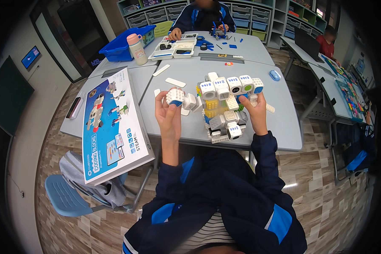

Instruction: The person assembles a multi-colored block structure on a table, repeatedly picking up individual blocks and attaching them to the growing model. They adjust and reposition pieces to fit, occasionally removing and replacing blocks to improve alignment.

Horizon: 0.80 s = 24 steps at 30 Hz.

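Observation:
My left hand (168,116) is closed around a white studded block (175,97) with a blue patch. Joined to that block, a smaller white piece (192,102) points right, toward a larger block model. My right hand (255,112) grips the right end of this block model (222,106), which is built of white cubes with yellow, grey, blue and green parts. A row of white cubes (221,87) runs along its top, and a white cube with a round dark face (233,131) sits low at its front. Whether the left piece touches the model I cannot tell.
A large kit box (114,122) lies at the left table edge. White strips (175,82) and a blue-white oval object (274,75) lie on the table. Beyond are a bottle (137,50), a blue bin (114,48), a parts tray (184,45) and another person (202,19) handling a small model.

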Tool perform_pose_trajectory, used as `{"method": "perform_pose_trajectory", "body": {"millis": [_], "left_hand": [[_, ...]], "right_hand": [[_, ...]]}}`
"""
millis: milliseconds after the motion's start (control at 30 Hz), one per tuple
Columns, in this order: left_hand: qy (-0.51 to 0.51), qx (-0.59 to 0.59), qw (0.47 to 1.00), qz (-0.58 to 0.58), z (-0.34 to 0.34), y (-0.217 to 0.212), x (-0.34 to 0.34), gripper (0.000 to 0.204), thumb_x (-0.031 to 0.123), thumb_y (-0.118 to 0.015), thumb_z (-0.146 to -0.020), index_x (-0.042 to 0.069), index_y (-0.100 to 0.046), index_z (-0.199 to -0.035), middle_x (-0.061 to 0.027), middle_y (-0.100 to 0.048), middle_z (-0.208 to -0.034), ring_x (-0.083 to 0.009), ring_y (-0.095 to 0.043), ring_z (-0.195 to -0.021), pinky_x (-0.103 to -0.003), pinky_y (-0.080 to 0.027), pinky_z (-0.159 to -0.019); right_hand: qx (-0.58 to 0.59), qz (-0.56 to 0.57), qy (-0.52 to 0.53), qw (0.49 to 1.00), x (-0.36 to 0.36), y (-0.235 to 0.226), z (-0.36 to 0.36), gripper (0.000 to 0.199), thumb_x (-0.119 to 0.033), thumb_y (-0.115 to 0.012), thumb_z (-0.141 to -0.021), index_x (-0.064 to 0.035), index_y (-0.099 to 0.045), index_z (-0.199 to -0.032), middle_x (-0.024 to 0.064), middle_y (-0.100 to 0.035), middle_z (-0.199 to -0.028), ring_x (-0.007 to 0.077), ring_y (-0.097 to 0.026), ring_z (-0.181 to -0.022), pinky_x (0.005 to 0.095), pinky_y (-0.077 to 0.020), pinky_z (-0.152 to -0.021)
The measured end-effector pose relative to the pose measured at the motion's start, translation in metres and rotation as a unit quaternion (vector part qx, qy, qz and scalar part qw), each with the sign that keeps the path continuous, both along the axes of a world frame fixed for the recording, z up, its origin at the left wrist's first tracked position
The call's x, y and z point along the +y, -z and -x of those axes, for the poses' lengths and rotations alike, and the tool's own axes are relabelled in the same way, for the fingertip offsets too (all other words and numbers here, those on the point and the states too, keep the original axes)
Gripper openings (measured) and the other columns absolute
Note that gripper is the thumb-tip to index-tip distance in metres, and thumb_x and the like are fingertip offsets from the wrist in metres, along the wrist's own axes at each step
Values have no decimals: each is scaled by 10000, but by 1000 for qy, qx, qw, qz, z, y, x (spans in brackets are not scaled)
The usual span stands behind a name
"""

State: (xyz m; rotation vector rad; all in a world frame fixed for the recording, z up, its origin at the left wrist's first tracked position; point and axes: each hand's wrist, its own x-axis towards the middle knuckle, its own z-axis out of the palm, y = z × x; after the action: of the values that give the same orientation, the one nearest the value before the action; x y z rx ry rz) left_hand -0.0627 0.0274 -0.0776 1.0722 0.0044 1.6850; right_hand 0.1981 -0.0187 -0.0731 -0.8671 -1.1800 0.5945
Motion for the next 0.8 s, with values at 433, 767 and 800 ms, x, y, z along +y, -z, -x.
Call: {"method": "perform_pose_trajectory", "body": {"millis": [433, 767, 800], "left_hand": [[-19, 65, 998, 8, 10, -6, -3, 522, 253, -700, -979, 57, -470, -1405, -150, -541, -1390, -256, -534, -1287, -448, -419, -1114], [-231, 165, 957, 63, -6, -27, -23, 448, 76, -700, -949, -26, -552, -1359, -117, -597, -1267, -160, -591, -1139, -299, -472, -1016], [-226, 165, 958, 55, -5, -27, -23, 450, 74, -704, -945, -25, -558, -1358, -120, -608, -1258, -169, -592, -1147, -308, -467, -1020]], "right_hand": [[0, -3, 0, 1000, -1, -1, 0, 497, -167, -800, -895, -5, -549, -1292, 78, -667, -1177, 132, -642, -1057, 285, -524, -913], [-3, 2, 0, 1000, -1, 0, 0, 518, -170, -801, -891, -15, -546, -1315, 78, -661, -1199, 140, -634, -1082, 296, -517, -931], [-9, 2, 5, 1000, -1, 0, 0, 518, -171, -800, -892, -15, -546, -1314, 78, -661, -1200, 140, -633, -1084, 296, -517, -932]]}}
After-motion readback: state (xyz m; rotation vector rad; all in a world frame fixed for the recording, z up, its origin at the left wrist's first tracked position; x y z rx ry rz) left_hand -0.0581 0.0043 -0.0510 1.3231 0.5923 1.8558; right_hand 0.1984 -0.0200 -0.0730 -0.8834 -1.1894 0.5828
